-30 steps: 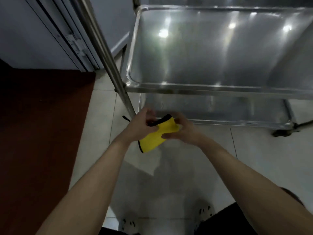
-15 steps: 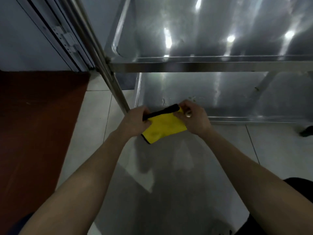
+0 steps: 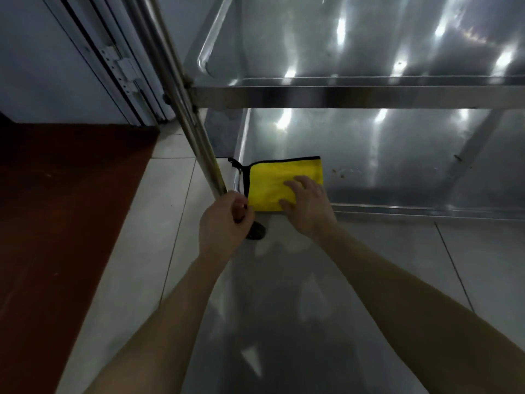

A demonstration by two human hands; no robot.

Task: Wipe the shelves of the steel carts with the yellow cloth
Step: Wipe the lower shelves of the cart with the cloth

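The cloth (image 3: 274,182) is laid in the front left corner of the lower shelf (image 3: 397,160), beneath the upper shelf (image 3: 355,44). The right hand (image 3: 309,209) is placed on its near right part; the left hand (image 3: 224,223) is wrapped round the corner post (image 3: 200,143) just left of it.

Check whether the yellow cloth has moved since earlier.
Yes: the yellow cloth went forward, past the front rim, onto the lower shelf, under the right hand.
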